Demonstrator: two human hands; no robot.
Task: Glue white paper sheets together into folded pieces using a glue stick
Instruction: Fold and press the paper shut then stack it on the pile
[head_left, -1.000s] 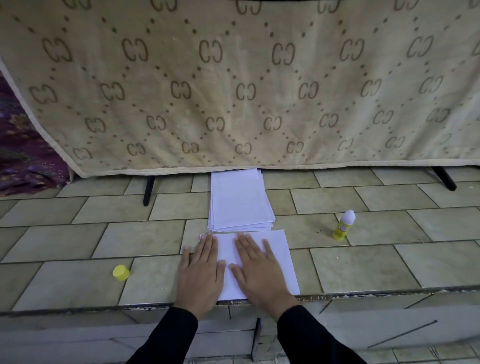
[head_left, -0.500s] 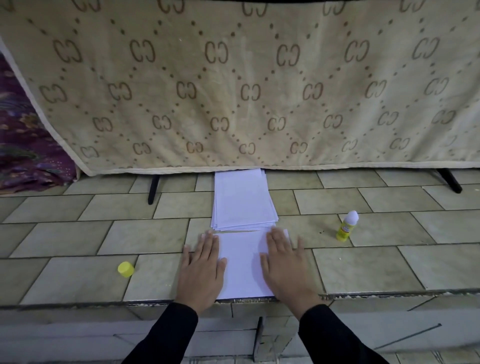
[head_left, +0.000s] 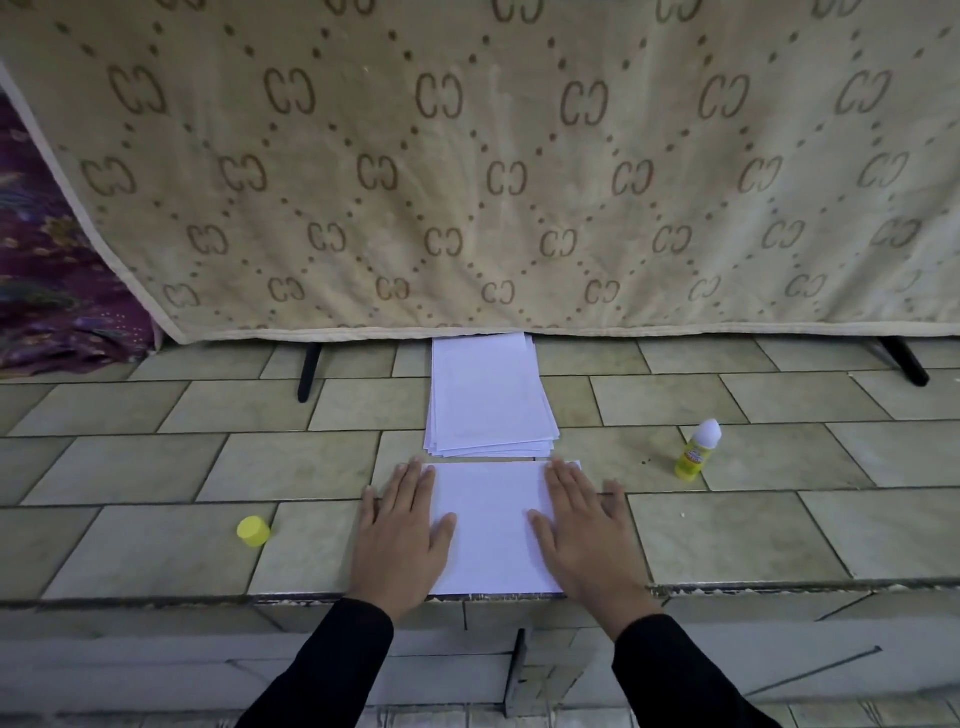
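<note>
Centre frame: a folded white paper piece (head_left: 491, 525), flat on a pale grey-green tiled ledge (head_left: 156, 467), near edge right at the ledge's front lip; pinned at either side under two bare palms; left hand (head_left: 400, 540) laid flat over the sheet's left edge, fingers straight and close together, thumb splayed onto the white, outer fingers out on the tile, pressing rather than clasping; right hand (head_left: 587, 540) mirrored on the right edge, fingers straight, thumb angled inward onto the paper, nothing gripped there either; black sleeves (head_left: 332, 665) down to both wrists.

Just beyond the fingertips, a stack of loose white paper sheets (head_left: 488, 400), slightly fanned at its near corners, far end at the hem of the hanging cloth; near end very close to the folded piece, touching or not impossible to tell.

Off to the right, well apart from the right hand, a small yellow glue stick (head_left: 696, 452) with a white domed top, standing with a slight lean; off to the left, alone on the tile, a round yellow plastic cap (head_left: 253, 531).

Behind it all, a beige blanket (head_left: 467, 182) printed with brown paired letters and dotted diamonds, draped down to the ledge; two slanted black legs (head_left: 309, 371) showing beneath its hem; purple patterned fabric (head_left: 47, 291) bunched at far left.
</note>
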